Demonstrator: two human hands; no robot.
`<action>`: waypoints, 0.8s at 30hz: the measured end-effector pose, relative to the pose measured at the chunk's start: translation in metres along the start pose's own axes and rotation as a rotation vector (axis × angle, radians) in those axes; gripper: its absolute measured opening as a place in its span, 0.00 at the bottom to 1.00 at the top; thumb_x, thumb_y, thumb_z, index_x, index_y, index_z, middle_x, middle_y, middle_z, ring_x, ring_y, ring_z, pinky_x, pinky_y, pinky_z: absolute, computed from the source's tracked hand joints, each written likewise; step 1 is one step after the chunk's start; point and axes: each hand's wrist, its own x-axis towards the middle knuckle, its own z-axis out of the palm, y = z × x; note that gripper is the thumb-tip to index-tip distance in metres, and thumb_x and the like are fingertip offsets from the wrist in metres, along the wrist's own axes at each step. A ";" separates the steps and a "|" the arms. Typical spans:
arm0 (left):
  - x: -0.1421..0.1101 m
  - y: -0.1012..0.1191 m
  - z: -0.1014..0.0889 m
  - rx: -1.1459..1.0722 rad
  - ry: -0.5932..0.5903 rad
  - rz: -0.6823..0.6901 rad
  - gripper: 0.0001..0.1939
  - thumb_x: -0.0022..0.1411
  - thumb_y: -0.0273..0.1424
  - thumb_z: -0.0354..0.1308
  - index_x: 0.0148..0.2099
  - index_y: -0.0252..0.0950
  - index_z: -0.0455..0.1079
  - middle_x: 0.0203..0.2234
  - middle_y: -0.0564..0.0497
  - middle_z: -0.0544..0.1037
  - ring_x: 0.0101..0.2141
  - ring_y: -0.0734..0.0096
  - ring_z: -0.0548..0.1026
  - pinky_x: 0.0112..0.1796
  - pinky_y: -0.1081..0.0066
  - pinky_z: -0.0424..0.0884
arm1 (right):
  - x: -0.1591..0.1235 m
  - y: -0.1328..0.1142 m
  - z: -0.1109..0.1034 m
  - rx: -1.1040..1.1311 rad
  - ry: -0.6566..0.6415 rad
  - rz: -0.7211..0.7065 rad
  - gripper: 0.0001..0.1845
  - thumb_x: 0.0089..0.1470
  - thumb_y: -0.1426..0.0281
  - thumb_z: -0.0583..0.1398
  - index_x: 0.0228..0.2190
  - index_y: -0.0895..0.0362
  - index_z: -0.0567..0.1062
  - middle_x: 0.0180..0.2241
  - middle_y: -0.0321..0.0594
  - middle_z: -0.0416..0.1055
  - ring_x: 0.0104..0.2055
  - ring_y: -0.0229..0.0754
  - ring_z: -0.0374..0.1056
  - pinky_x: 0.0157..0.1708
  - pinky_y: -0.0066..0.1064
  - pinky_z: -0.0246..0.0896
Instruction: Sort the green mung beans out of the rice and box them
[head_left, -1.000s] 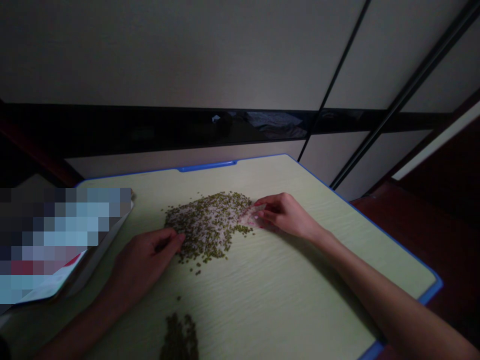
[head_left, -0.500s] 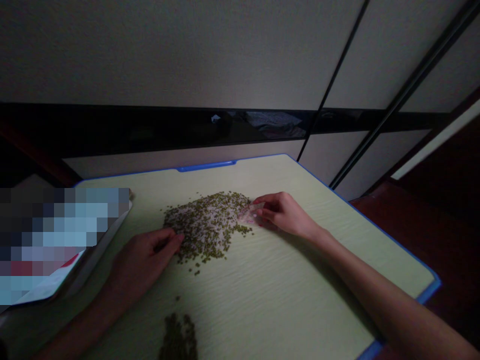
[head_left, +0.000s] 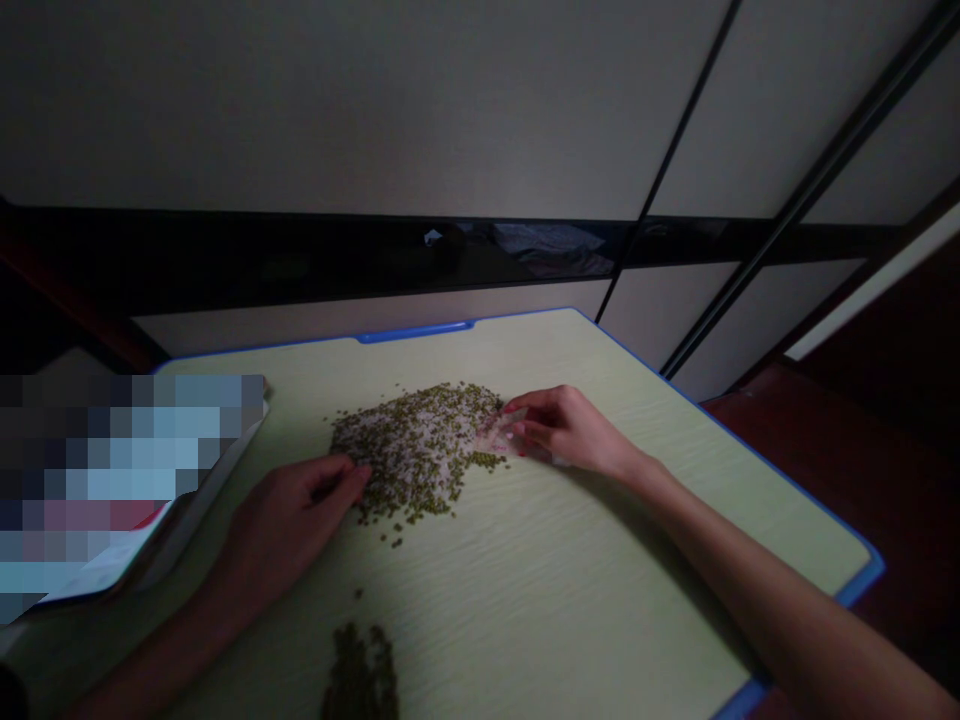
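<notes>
A loose pile of small green beans mixed with white grains [head_left: 420, 440] lies on a pale folding table [head_left: 525, 590]. At the pile's left edge is my left hand [head_left: 300, 510], its thumb and forefinger pinched together; whatever is between the tips is too small to make out. On the opposite side, my right hand [head_left: 566, 425] rests with curved fingers, thumb and forefinger a little apart. Its fingertips touch a pale pinkish-white patch [head_left: 495, 432] that joins the pile. A separate heap of green beans [head_left: 360, 670] sits at the bottom of the view, cut off by the frame.
On the left lies a large flat item [head_left: 150, 530], mostly blurred out by pixels. The table has a blue rim with a blue handle [head_left: 416, 332] at its far side. Behind it stands a pale cabinet [head_left: 337, 110] with a dark glossy band. Reddish floor [head_left: 780, 430] shows at right.
Both hands keep nearly the same place and pose. A small pale bit now shows beneath my right hand. The whole view has shifted very slightly.
</notes>
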 end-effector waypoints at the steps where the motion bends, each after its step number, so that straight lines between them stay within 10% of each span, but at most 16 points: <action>1: 0.000 0.000 0.000 -0.002 -0.004 0.003 0.21 0.51 0.49 0.42 0.17 0.39 0.56 0.11 0.60 0.57 0.18 0.73 0.61 0.22 0.73 0.51 | 0.000 0.000 0.000 0.009 -0.012 -0.006 0.14 0.48 0.73 0.55 0.35 0.65 0.75 0.22 0.40 0.70 0.22 0.34 0.60 0.22 0.26 0.54; 24: -0.002 0.007 -0.002 0.007 -0.016 -0.001 0.19 0.52 0.46 0.42 0.18 0.39 0.56 0.11 0.59 0.58 0.18 0.72 0.62 0.22 0.73 0.51 | -0.003 -0.007 0.001 0.017 -0.095 -0.080 0.16 0.48 0.75 0.55 0.39 0.63 0.76 0.29 0.43 0.74 0.28 0.38 0.65 0.27 0.27 0.59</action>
